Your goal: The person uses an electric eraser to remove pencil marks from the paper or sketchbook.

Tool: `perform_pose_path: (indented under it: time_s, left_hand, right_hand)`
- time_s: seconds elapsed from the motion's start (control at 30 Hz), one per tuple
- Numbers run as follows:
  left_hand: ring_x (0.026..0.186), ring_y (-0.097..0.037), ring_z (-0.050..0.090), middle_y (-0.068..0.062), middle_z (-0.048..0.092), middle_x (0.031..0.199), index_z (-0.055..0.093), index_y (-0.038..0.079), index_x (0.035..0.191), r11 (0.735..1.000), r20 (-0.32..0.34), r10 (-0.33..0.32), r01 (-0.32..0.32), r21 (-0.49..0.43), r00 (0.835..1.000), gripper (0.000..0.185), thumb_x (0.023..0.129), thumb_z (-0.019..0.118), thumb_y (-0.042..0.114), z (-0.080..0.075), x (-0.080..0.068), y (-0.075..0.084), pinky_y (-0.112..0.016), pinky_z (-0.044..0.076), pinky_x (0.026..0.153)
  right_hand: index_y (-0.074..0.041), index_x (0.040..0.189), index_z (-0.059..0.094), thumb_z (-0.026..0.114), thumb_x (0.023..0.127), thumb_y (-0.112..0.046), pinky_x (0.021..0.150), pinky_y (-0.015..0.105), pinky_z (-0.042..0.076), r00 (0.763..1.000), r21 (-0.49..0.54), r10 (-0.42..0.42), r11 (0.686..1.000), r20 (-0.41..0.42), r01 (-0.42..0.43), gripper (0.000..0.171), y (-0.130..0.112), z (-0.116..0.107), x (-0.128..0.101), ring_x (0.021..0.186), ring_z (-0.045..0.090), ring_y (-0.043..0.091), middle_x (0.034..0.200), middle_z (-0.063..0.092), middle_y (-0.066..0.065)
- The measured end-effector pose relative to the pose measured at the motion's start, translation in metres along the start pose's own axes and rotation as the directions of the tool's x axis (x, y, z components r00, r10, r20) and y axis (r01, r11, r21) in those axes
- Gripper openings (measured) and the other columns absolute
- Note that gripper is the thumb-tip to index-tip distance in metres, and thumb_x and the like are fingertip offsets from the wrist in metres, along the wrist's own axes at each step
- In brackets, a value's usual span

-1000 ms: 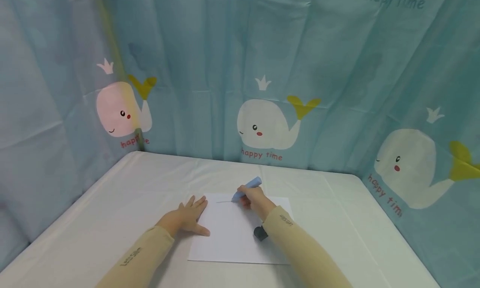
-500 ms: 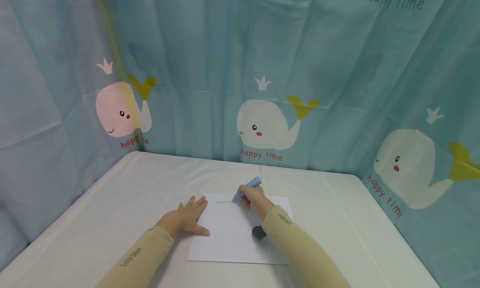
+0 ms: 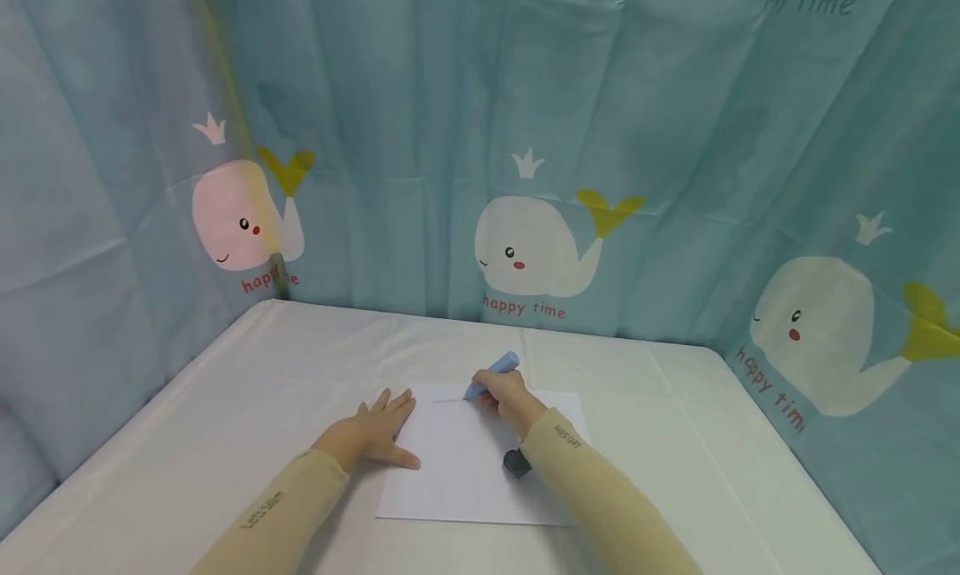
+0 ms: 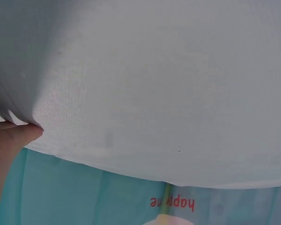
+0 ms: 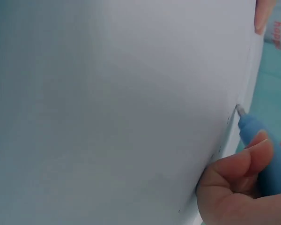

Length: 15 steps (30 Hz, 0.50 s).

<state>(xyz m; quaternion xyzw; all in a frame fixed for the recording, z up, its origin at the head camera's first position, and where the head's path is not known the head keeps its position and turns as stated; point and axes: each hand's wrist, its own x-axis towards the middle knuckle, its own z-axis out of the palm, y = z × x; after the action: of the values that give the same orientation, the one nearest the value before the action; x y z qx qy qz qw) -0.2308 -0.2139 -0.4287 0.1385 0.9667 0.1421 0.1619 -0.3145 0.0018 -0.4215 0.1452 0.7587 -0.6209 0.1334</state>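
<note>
In the head view a white sheet of paper (image 3: 450, 483) lies on the table, with a short thin blue line (image 3: 447, 402) near its far edge. My right hand (image 3: 506, 396) pinches a thick light-blue marker (image 3: 504, 362), tilted, its tip at the right end of that line. The right wrist view shows thumb and fingers curled round the marker (image 5: 253, 129), its pale tip right at the paper. Spread over the sheet's left edge, my left hand (image 3: 378, 433) rests with its thumb on the paper. Only part of the left hand (image 4: 9, 140) appears in the left wrist view.
A white cloth (image 3: 247, 392) covers the table. Behind and around it hangs a blue curtain (image 3: 390, 242) printed with whales. A small dark round object (image 3: 517, 463) shows beside the right sleeve (image 3: 577, 475), over the paper.
The right forearm and the dark object beside it have shifted slightly left. The marker's tip stays at the line's right end, and the left hand keeps its place.
</note>
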Motion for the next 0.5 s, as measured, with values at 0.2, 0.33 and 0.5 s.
perform_pose_path:
  time_s: [0.2, 0.33, 0.5]
  left_hand:
    - [0.143, -0.050, 0.006, -0.022, 0.015, 0.159, 0.026, -0.005, 0.149, 1.000, 0.006, 0.003, -0.003, 0.000, 1.000, 0.110, 0.074, 0.076, 0.057, -0.0013, -0.0015, 0.0005, -0.070, 0.011, 0.107]
    - [0.143, -0.050, 0.006, -0.022, 0.015, 0.159, 0.026, -0.005, 0.149, 1.000, 0.007, 0.008, -0.008, -0.001, 1.000, 0.110, 0.074, 0.076, 0.057, -0.0028, -0.0020, 0.0023, -0.071, 0.010, 0.107]
    - [0.143, -0.050, 0.006, -0.022, 0.016, 0.158, 0.026, -0.005, 0.150, 1.000, 0.006, 0.002, -0.002, 0.005, 1.000, 0.109, 0.074, 0.076, 0.057, -0.0031, -0.0023, 0.0033, -0.071, 0.011, 0.107]
  right_hand:
    - [0.008, 0.115, 0.049, 0.072, 0.080, -0.010, 0.059, 0.023, 0.045, 0.999, 0.022, 0.007, 1.000, 0.033, -0.008, 0.046, 0.0015, 0.0003, 0.0014, 0.058, 0.054, 0.013, 0.074, 0.059, 0.007]
    - [0.008, 0.115, 0.049, 0.071, 0.082, -0.010, 0.057, 0.022, 0.044, 0.999, 0.020, 0.014, 1.000, 0.048, -0.015, 0.043, 0.0005, -0.0017, 0.0004, 0.057, 0.053, 0.012, 0.071, 0.058, 0.006]
    - [0.006, 0.110, 0.053, 0.069, 0.083, -0.012, 0.055, 0.022, 0.045, 0.996, 0.035, 0.009, 0.999, 0.084, -0.012, 0.036, 0.0007, -0.0040, 0.0006, 0.056, 0.053, 0.012, 0.069, 0.057, 0.005]
